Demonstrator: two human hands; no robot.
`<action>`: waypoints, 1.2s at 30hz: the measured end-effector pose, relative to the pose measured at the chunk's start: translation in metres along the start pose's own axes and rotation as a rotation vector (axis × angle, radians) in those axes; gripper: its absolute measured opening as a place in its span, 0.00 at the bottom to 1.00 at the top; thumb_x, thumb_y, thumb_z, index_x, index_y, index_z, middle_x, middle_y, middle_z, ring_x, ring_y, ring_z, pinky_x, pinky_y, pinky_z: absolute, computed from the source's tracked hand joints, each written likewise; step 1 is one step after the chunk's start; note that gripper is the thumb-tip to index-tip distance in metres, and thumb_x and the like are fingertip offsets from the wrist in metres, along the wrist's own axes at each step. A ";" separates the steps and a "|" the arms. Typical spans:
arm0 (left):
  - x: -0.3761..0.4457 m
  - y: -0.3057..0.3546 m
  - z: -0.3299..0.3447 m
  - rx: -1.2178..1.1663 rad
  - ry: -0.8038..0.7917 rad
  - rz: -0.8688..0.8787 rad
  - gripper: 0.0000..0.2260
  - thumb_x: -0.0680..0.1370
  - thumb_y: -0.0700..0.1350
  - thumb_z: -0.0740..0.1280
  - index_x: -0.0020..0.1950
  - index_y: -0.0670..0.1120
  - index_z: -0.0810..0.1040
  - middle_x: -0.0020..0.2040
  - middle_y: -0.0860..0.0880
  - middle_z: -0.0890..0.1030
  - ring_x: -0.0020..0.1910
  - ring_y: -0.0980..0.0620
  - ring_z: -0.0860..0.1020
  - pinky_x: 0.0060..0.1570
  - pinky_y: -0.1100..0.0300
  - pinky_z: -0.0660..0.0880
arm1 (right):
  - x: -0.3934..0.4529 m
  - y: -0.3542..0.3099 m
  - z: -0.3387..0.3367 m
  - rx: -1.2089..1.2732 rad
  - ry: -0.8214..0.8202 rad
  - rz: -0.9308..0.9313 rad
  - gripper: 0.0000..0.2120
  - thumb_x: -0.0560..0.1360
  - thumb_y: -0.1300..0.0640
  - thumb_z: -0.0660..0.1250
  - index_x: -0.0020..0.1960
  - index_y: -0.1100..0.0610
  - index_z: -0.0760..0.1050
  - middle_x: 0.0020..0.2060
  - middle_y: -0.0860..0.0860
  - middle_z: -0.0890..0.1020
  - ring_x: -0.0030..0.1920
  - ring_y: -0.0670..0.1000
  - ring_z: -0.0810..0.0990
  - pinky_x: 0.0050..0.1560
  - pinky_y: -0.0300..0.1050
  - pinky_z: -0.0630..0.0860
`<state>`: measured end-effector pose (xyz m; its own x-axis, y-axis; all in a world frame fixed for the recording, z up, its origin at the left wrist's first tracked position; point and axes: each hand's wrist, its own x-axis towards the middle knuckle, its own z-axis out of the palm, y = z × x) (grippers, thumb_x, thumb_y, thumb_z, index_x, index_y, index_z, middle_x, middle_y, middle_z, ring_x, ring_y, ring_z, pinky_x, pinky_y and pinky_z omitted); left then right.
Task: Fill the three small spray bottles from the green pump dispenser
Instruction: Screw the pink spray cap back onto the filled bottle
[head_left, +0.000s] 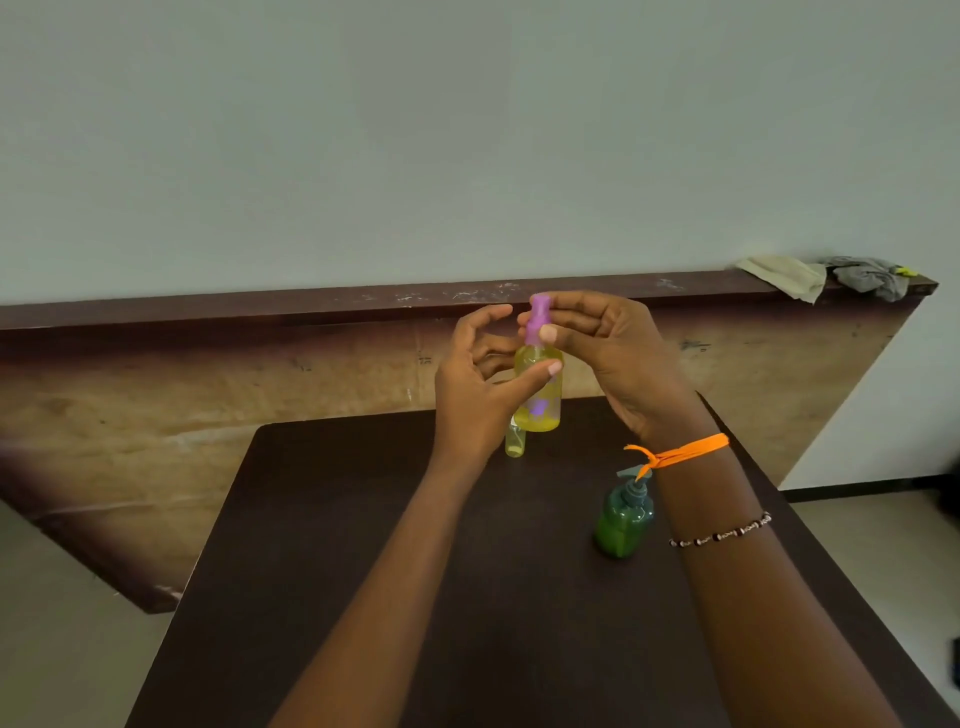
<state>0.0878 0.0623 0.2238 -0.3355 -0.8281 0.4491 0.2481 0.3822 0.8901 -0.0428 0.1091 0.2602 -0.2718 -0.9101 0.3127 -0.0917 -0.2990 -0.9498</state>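
Nearby, green pump dispenser (623, 522) beside right forearm, rags (826, 278) on ledge (208, 309)

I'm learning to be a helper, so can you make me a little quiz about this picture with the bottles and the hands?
1. True or false: the green pump dispenser is lying on its side.
2. Which hand pinches the purple cap: A) left hand B) right hand?
3. Fill in: the yellow spray bottle is held ____ the dark table.

Key: 1 false, it stands upright. 2 B; the left hand holds the bottle's body. 3 above.
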 end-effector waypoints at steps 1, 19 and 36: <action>0.000 -0.001 -0.001 -0.029 -0.015 -0.027 0.28 0.67 0.38 0.76 0.64 0.47 0.69 0.50 0.51 0.81 0.49 0.52 0.82 0.48 0.58 0.80 | 0.000 0.000 0.001 -0.003 0.009 -0.007 0.13 0.72 0.69 0.68 0.54 0.57 0.78 0.40 0.47 0.86 0.46 0.47 0.85 0.51 0.43 0.81; 0.003 -0.017 -0.013 -0.391 -0.546 -0.434 0.16 0.71 0.47 0.68 0.57 0.44 0.76 0.49 0.48 0.84 0.51 0.50 0.81 0.53 0.57 0.78 | 0.000 0.002 -0.008 0.065 -0.178 0.037 0.13 0.68 0.56 0.73 0.52 0.57 0.78 0.40 0.49 0.85 0.49 0.52 0.83 0.45 0.45 0.79; -0.007 -0.077 0.012 -0.078 -0.211 -0.331 0.12 0.76 0.35 0.66 0.58 0.43 0.76 0.50 0.51 0.81 0.52 0.55 0.78 0.53 0.62 0.74 | 0.000 0.061 -0.016 -0.084 -0.011 0.190 0.13 0.75 0.69 0.65 0.58 0.61 0.76 0.47 0.49 0.83 0.47 0.40 0.82 0.52 0.34 0.78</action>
<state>0.0606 0.0438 0.1529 -0.5860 -0.7959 0.1524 0.1612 0.0699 0.9844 -0.0641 0.0957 0.2018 -0.2816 -0.9510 0.1274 -0.1190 -0.0971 -0.9881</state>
